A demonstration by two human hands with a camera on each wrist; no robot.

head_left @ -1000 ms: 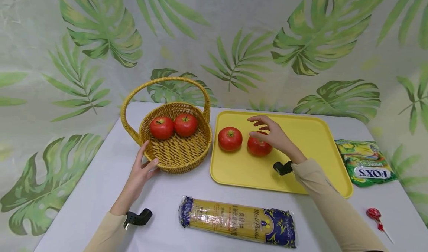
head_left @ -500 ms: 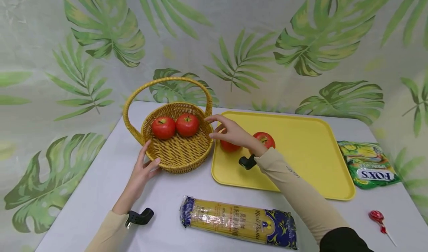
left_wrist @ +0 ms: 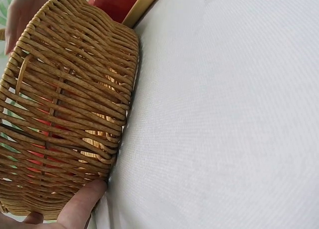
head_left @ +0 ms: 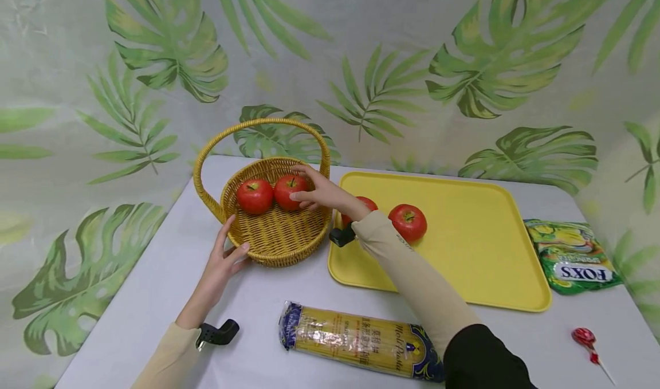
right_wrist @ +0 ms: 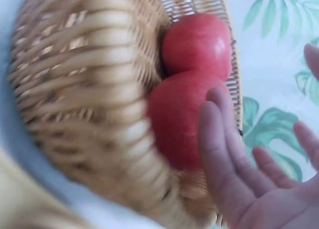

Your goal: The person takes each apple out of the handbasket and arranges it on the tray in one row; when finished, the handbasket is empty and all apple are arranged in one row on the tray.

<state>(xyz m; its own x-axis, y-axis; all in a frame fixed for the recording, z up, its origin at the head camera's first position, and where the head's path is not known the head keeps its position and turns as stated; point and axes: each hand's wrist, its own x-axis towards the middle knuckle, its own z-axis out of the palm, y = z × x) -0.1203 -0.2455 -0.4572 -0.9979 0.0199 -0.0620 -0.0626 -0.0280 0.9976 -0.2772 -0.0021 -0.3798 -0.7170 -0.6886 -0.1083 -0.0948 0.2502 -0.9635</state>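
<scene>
While the left hand (head_left: 222, 263) rests against the woven basket (head_left: 278, 258) at about eight o'clock of its round rim, its thumb and index finger lie spread and fairly straight along the outer wall, touching the wicker without curling round it. The right hand (head_left: 319, 191) reaches over the basket's two o'clock edge, fingers loosely spread and holding nothing; they are beside the one o'clock red apple (head_left: 285, 197), though whether a fingertip touches it I cannot tell. Side by side with that fruit, the other basket apple (head_left: 255, 196) sits at ten o'clock inside. The arched handle (head_left: 260, 122) stands up over the back. At the basket's three o'clock, the yellow tray (head_left: 464, 234) bears two more apples toward its ten o'clock side: one (head_left: 408, 221) mostly visible, the other (head_left: 368, 202) partly hidden by the right wrist. A packet of Moli Pasta spaghetti (head_left: 356, 340) lies at the basket's five o'clock, its end covered by the right sleeve. From the tray's centre, a green FOX'S candy bag (head_left: 572, 257) lies near three o'clock, and a red lollipop (head_left: 585, 337) at four.
</scene>
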